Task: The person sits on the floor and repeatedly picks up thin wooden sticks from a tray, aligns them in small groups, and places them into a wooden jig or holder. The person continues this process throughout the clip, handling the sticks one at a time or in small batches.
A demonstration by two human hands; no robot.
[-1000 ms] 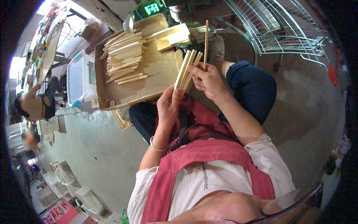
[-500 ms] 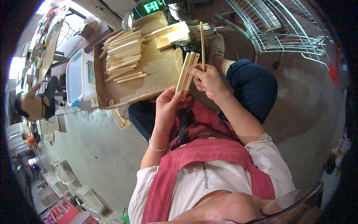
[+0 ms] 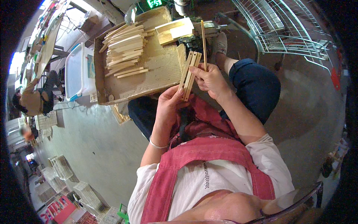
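Observation:
Two light wooden strips (image 3: 190, 85) with small holes at their ends lie side by side, tilted, a narrow gap between them. My left hand (image 3: 170, 102) pinches their lower ends. Higher up, the thumb of my right hand (image 3: 213, 81) presses on them. A thin wooden stick (image 3: 204, 43) also rises from my right hand, pointing away from me; its lower end is hidden in the fingers. Beyond my left hand, a pile of wooden strips (image 3: 125, 48) lies in a shallow cardboard tray (image 3: 160, 71), with a couple of loose strips (image 3: 131, 73) nearer me.
At the tray's far right, a small open wooden box (image 3: 164, 38) sits by a dark metal machine (image 3: 191, 44). A clear plastic bin (image 3: 76, 74) stands left of the tray. A wire cart (image 3: 283, 33) is at far right. Another person (image 3: 31, 100) works at the far left.
The view has shifted slightly. The two strips have turned a little in my hands, so the gap and end holes show more plainly. My grip looks the same.

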